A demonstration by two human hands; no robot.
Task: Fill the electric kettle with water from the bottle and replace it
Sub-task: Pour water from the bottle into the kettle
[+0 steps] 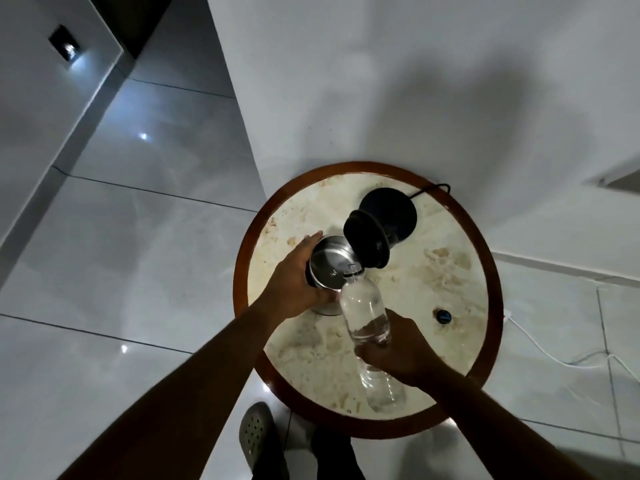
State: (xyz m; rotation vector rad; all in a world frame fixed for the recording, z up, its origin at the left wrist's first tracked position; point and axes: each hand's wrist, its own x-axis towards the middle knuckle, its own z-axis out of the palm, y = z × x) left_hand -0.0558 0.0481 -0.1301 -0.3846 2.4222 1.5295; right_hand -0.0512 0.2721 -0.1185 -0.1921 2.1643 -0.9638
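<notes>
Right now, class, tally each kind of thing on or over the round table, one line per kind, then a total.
Kettle with open lid: 1
Kettle base: 1
Water bottle: 1
Bottle cap: 1
Total: 4

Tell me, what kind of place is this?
Probably a hotel room or home corner, though I cannot be sure: a small round marble-topped table against a white wall, glossy tiled floor, and an electric kettle with its base.
</notes>
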